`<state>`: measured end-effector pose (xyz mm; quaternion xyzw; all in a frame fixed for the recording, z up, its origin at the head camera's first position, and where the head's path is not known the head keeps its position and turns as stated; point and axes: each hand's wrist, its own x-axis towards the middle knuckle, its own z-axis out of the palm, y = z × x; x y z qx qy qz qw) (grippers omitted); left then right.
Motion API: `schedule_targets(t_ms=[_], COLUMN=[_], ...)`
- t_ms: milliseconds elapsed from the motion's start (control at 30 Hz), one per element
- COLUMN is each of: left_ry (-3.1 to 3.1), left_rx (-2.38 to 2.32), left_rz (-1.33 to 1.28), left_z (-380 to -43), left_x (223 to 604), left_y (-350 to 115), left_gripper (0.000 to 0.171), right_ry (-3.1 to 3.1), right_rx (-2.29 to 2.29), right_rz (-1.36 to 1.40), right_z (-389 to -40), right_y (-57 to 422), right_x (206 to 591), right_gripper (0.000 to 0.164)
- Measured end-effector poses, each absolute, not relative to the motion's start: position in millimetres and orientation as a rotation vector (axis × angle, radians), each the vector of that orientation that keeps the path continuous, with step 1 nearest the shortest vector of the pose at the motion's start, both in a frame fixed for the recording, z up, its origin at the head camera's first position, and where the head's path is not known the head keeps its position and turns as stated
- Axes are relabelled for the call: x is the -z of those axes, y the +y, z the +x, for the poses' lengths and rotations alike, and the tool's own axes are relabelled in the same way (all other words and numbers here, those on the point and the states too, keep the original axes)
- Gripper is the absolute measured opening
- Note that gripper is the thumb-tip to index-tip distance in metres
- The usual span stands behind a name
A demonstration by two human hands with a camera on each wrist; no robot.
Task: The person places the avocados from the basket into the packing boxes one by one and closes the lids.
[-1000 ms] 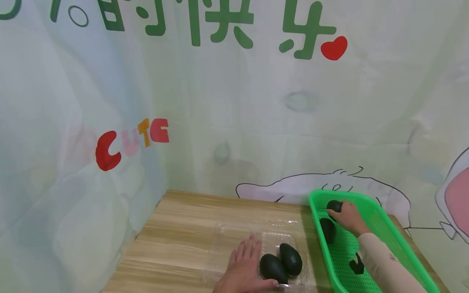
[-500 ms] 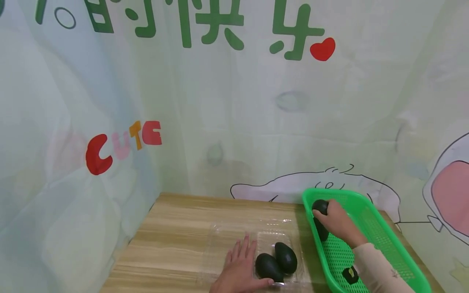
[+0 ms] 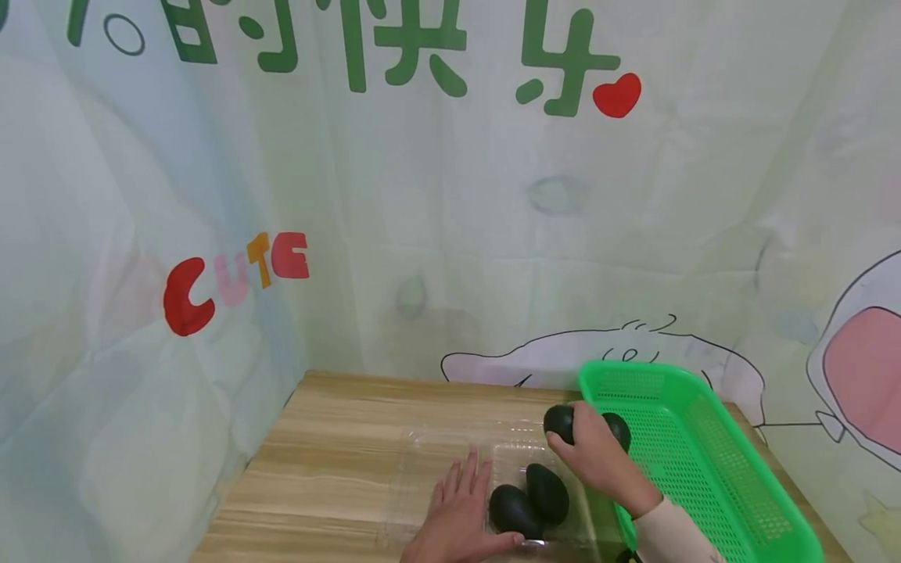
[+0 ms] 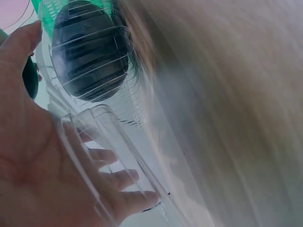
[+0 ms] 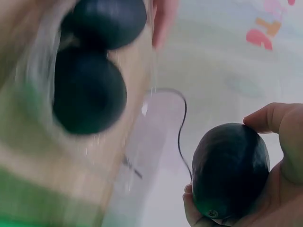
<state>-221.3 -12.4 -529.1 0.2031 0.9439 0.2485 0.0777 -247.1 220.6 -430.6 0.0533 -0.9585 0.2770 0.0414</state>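
My right hand [image 3: 601, 457] holds a dark avocado [image 3: 559, 424] over the far right corner of a clear plastic clamshell box [image 3: 512, 460], near the basket's left rim. In the right wrist view the thumb and fingers wrap the same avocado [image 5: 229, 170], whose stem scar shows. Two more avocados [image 3: 547, 494] lie side by side inside the box. Spread and straight, the fingers of my left hand [image 3: 457, 512] rest on the box, the thumb along its near edge. The left wrist view shows one avocado [image 4: 90, 52] through the ribbed plastic wall.
A green perforated plastic basket [image 3: 704, 469] stands on the right, with another avocado [image 3: 618, 430] by its left wall, partly hidden by my right hand. Wooden tabletop [image 3: 352, 438] extends left of the box. A printed cloth [image 3: 422, 234] hangs behind the table.
The right hand has lifted an avocado out of the green basket and carried it left toward the clear box. The left hand stays on the box. The view has shifted slightly.
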Motion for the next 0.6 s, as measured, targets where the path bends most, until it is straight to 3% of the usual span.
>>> schedule_targets(t_ms=[300, 600], left_ry=[2.815, 2.863], left_rx=[-0.733, -0.703], left_rz=[0.597, 0.630], left_z=[-223.2, -218.9], left_x=[526.7, 526.6], left_y=[-12.5, -13.6], left_gripper=[0.120, 0.117], right_ry=[-2.942, -2.947], right_rx=[-0.895, -0.828], right_rz=[0.228, 0.344], right_z=[-244.2, -243.6], right_y=[175.6, 160.1], right_x=[457.1, 480.3], right_gripper=[0.058, 0.061])
